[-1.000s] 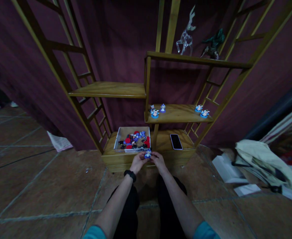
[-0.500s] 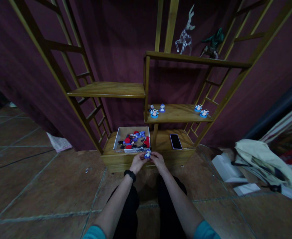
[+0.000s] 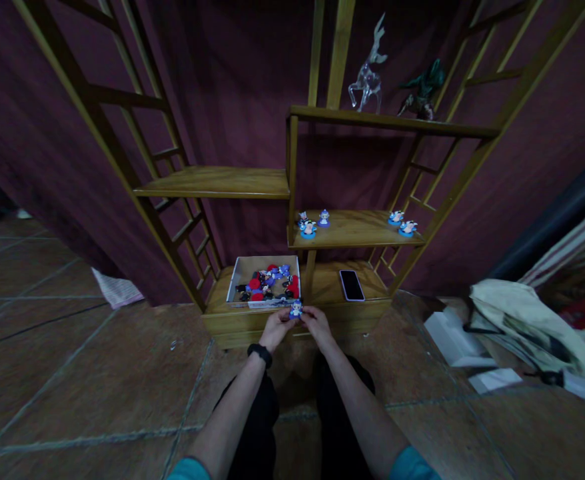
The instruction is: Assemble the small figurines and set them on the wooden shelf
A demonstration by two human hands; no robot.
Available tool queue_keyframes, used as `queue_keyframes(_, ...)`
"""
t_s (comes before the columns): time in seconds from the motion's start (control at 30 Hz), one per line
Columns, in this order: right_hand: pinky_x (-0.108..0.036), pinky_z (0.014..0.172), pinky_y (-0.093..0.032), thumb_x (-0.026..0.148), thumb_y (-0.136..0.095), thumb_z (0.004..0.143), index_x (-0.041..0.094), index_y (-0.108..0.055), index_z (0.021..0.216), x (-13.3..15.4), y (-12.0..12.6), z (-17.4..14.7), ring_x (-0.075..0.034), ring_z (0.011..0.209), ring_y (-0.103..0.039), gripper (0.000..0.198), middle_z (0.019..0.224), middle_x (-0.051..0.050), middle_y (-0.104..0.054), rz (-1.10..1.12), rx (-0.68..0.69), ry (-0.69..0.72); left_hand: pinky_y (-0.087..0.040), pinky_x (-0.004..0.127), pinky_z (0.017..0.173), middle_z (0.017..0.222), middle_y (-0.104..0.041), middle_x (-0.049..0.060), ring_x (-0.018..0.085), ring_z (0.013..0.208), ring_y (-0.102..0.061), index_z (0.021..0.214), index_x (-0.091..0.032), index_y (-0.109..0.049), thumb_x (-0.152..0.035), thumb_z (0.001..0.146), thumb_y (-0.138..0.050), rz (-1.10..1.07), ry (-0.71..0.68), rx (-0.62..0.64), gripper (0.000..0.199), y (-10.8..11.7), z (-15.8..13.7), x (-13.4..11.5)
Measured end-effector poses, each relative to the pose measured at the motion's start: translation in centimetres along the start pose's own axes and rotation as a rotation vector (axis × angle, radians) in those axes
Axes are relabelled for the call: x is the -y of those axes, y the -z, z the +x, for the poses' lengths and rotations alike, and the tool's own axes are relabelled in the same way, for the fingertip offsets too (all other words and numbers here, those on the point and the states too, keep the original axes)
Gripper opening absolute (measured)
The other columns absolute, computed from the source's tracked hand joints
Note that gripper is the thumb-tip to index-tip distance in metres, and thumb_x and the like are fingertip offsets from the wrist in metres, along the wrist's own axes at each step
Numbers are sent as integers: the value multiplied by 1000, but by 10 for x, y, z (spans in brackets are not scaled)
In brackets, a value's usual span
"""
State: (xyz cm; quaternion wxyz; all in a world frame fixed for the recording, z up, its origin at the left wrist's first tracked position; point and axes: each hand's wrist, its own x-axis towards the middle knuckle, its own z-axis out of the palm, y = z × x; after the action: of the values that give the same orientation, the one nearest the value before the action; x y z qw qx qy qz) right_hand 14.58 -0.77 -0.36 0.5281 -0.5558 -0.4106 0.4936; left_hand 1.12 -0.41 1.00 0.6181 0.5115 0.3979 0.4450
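Between my two hands, just in front of the low cabinet, is a small blue-and-white figurine [image 3: 296, 309], held upright. My left hand [image 3: 276, 327] grips it from the left, and my right hand [image 3: 317, 324] pinches it from the right; both are closed on it. Right behind them stands an open cardboard box [image 3: 237, 273] with several red, purple and black figurines [image 3: 267, 283] lying jumbled inside. On the shelf above sit a purple figurine [image 3: 324, 218], a blue-based figurine [image 3: 308, 230] with a darker one behind it, and two blue-and-white figurines [image 3: 407, 229] at the right end.
A phone [image 3: 352, 285] lies on the cabinet top right of the box. The wooden shelf unit [image 3: 212, 180] frames the space. Higher up stand a clear deer statuette [image 3: 367, 83] and a dark green statuette [image 3: 425, 90]. White boxes [image 3: 457, 340] and a beige bag [image 3: 527, 320] lie on the floor at right.
The camera view has shifted very slightly. Both hands stay in nearly the same place, still holding the figurine.
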Motion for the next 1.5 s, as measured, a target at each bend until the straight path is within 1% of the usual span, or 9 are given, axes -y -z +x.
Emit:
queue_keyframes(0.13, -34, 72, -50, 26, -63, 60, 25, -71, 74, 0, 1, 0, -21, 80, -61, 16, 77, 0, -68, 8, -7, 21, -46, 30, 75, 78, -69, 3, 17, 75, -62, 91, -16, -67, -23, 59, -72, 12, 6, -19, 33, 0, 0, 1)
queue_keyframes(0.27, -34, 71, -50, 27, -64, 59, 25, -70, 75, -2, 2, 1, -21, 80, -61, 17, 78, 0, -67, 17, -10, 22, -46, 29, 71, 76, -68, 3, 16, 70, -61, 95, -16, -64, -23, 57, -74, -8, 21, -74, 40, 1, 3, 6)
queue_keyframes(0.43, -33, 72, -49, 27, -64, 59, 25, -70, 76, -6, 2, 3, -21, 80, -61, 18, 80, 0, -67, 11, -20, 34, -45, 27, 67, 71, -66, 1, 14, 66, -60, 90, -15, -62, -22, 55, -75, -27, 16, -93, 38, 0, 3, 7)
queue_keyframes(0.63, -34, 80, -47, 26, -61, 61, 24, -69, 76, -11, 2, 6, -21, 84, -60, 17, 83, -1, -66, -86, -49, 86, -47, 30, 71, 73, -68, 3, 17, 71, -62, 89, -16, -63, -22, 56, -75, -25, 22, -87, 35, -1, 1, 3)
queue_keyframes(0.8, -35, 86, -43, 26, -59, 63, 23, -69, 79, -11, 2, 6, -21, 88, -59, 19, 87, 0, -67, -128, -47, 158, -46, 29, 76, 78, -68, 3, 15, 74, -61, 87, -15, -63, -21, 57, -74, -15, -3, -46, 33, 0, 4, 7)
queue_keyframes(0.93, -34, 84, -45, 27, -58, 65, 22, -67, 84, -9, 1, 4, -20, 85, -60, 22, 87, -1, -68, -70, -10, 201, -45, 29, 76, 78, -68, 2, 14, 73, -61, 85, -15, -62, -20, 55, -75, -22, -34, -23, 32, 1, 7, 11)
queue_keyframes(1.17, -35, 81, -47, 31, -62, 66, 21, -65, 93, -9, -1, 4, -21, 84, -62, 29, 89, -2, -69, -19, 59, 205, -46, 26, 68, 71, -64, 0, 12, 66, -59, 81, -16, -58, -16, 54, -74, -8, -68, -40, 32, 2, 11, 19)
queue_keyframes(1.3, -34, 79, -48, 33, -63, 67, 21, -65, 92, -9, -1, 4, -21, 83, -63, 28, 87, -3, -70, -27, 57, 211, -46, 26, 68, 72, -63, 0, 12, 66, -58, 83, -16, -56, -16, 55, -72, 25, -75, -46, 32, 2, 11, 21)
queue_keyframes(1.5, -34, 76, -48, 33, -62, 68, 21, -64, 90, -7, 0, 3, -20, 79, -63, 26, 85, -3, -69, -66, 40, 240, -44, 25, 66, 70, -62, -1, 11, 64, -57, 82, -16, -55, -14, 56, -70, 32, -83, -44, 30, -2, 9, 15)
